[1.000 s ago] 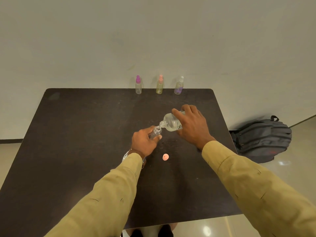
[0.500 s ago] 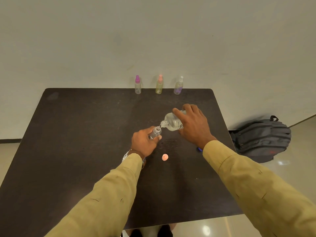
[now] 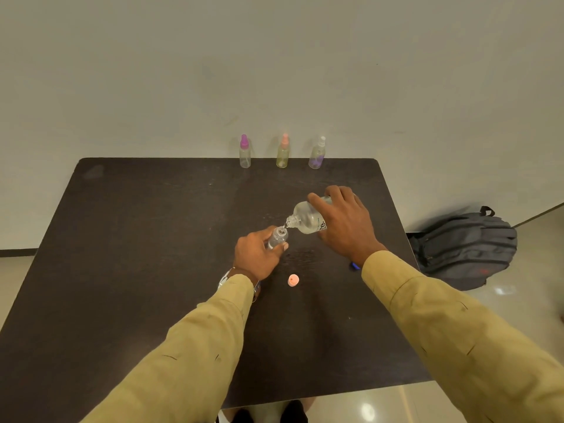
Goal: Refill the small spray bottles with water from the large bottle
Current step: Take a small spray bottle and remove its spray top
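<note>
Head view, large bottle (image 3: 308, 219) still tipped over small bottle (image 3: 278, 237)

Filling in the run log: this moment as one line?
step: pouring | left hand: holds uncapped small spray bottle | right hand: tilts large bottle over it | orange cap: off, on table

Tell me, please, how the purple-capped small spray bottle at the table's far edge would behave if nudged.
The small clear plastic spray bottle with the purple cap is tall and narrow, so probably tips easily. Its round body would likely roll once down, perhaps off the dark table's edge.
</note>
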